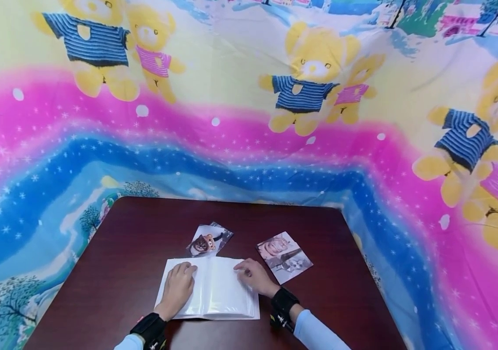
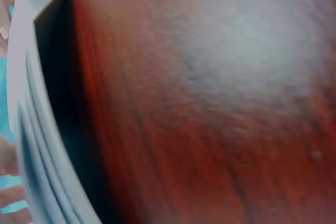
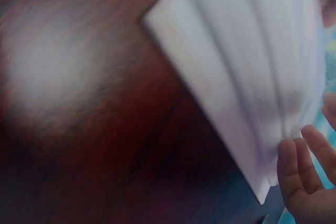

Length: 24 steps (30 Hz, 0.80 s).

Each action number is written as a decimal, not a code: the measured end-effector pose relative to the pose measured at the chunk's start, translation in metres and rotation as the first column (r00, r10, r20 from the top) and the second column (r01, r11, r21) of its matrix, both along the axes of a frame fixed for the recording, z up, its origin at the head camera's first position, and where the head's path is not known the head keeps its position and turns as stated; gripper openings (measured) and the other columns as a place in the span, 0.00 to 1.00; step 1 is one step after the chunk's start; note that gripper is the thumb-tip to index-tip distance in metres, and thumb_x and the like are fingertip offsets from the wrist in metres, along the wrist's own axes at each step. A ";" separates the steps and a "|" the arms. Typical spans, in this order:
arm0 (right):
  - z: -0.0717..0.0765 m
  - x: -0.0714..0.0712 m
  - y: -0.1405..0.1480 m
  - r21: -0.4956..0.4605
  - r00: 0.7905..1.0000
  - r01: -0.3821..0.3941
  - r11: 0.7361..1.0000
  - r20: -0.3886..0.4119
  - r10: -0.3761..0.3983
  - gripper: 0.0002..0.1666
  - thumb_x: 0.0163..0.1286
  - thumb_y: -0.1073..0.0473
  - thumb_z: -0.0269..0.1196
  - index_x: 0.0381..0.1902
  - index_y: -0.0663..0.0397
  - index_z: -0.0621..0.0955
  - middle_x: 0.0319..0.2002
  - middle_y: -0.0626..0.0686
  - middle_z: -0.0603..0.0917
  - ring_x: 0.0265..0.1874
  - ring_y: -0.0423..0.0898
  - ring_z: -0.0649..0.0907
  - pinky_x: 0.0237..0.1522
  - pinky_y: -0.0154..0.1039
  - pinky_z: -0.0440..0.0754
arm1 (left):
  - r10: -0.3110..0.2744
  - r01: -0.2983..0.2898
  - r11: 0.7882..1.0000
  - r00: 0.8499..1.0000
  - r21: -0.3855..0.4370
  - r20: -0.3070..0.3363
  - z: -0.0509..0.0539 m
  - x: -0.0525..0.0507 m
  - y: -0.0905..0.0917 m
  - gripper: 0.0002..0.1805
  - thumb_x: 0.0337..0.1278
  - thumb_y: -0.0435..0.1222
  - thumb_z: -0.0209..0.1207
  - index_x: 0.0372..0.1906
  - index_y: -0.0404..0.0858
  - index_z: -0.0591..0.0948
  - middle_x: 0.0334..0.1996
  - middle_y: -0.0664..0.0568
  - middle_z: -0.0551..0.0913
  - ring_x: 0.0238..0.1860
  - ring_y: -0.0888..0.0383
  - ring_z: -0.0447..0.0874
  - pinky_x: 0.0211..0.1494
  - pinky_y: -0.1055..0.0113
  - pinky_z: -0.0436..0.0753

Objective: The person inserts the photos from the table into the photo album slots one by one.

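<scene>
From my end, I have the person's left hand [image 1: 178, 289] resting on the left page of an open photo album [image 1: 227, 291], its fingers loosely laid near the page's top edge and gripping nothing that I can make out. The right hand [image 1: 257, 278] is partly bent at the album's upper right corner; the right wrist view puts its fingertips against the page edges, but I cannot tell whether they pinch a page.

The album lies flat at the table's near side, its glossy white sleeves facing up. Just beyond it lies an animal photo [image 1: 203, 243] partly over another print [image 1: 222, 233]; a larger picture print [image 1: 285, 257] lies beyond the right hand, apart from that pair. All sit on the dark wood-grain table [image 1: 319, 233], with a teddy-bear curtain [image 1: 231, 141] around it.

I judge the step in hand to be settling or turning the album's pages. To my mind, the next move calls for parting thin leaves cleanly at the right edge while the left hand steadies the spread.
</scene>
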State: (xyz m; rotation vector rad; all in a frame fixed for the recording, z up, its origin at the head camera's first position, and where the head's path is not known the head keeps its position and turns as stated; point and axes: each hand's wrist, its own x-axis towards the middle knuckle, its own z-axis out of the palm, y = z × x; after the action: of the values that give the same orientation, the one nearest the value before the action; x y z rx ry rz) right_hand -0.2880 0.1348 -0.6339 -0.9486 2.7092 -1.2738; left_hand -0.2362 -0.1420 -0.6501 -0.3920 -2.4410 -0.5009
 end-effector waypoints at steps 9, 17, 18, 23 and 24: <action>-0.002 0.006 0.000 0.054 1.000 0.004 0.999 -0.010 -0.004 0.12 0.61 0.68 0.67 0.44 0.57 0.86 0.45 0.54 0.80 0.38 0.44 0.75 0.41 0.33 0.74 | 0.050 -0.050 0.999 0.998 0.002 0.024 0.003 -0.021 -0.001 0.07 0.50 0.28 0.63 0.36 0.34 0.85 0.34 0.41 0.80 0.34 0.40 0.77 0.30 0.49 0.75; 0.002 0.003 0.006 0.009 1.000 0.010 1.000 0.011 -0.010 0.11 0.63 0.67 0.65 0.44 0.57 0.86 0.41 0.52 0.82 0.37 0.42 0.79 0.40 0.32 0.78 | 0.216 -0.290 0.943 0.908 0.166 0.359 0.029 -0.070 0.009 0.17 0.61 0.37 0.64 0.45 0.24 0.80 0.40 0.31 0.79 0.40 0.32 0.76 0.40 0.39 0.73; 0.003 0.003 0.007 0.000 1.000 0.011 1.000 0.012 -0.011 0.11 0.63 0.68 0.65 0.44 0.57 0.86 0.40 0.52 0.82 0.36 0.42 0.79 0.40 0.32 0.79 | 0.229 -0.327 0.928 0.877 0.176 0.423 0.032 -0.074 0.010 0.20 0.62 0.38 0.64 0.46 0.22 0.79 0.41 0.29 0.78 0.42 0.30 0.76 0.44 0.37 0.72; 0.004 0.005 0.009 -0.029 1.000 0.006 1.000 0.031 -0.005 0.10 0.63 0.68 0.64 0.43 0.58 0.85 0.40 0.52 0.82 0.36 0.41 0.79 0.40 0.33 0.80 | 0.261 -0.459 0.874 0.722 0.161 0.641 0.036 -0.090 0.015 0.34 0.57 0.43 0.65 0.50 0.15 0.69 0.47 0.19 0.70 0.50 0.24 0.68 0.54 0.32 0.65; 0.004 0.006 0.010 -0.029 0.999 0.008 1.000 0.038 -0.007 0.09 0.64 0.68 0.64 0.43 0.58 0.85 0.41 0.51 0.82 0.37 0.41 0.79 0.40 0.33 0.80 | 0.265 -0.468 0.871 0.705 0.151 0.658 0.037 -0.091 0.017 0.35 0.56 0.43 0.66 0.50 0.15 0.68 0.48 0.18 0.69 0.50 0.24 0.68 0.54 0.32 0.65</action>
State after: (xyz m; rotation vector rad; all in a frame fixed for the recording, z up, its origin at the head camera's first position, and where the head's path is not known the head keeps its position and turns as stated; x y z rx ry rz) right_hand -0.2825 0.1444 -0.6297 -0.9080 2.6758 -1.3223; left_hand -0.3277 -0.1250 -0.6129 0.4906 -2.8827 -0.9278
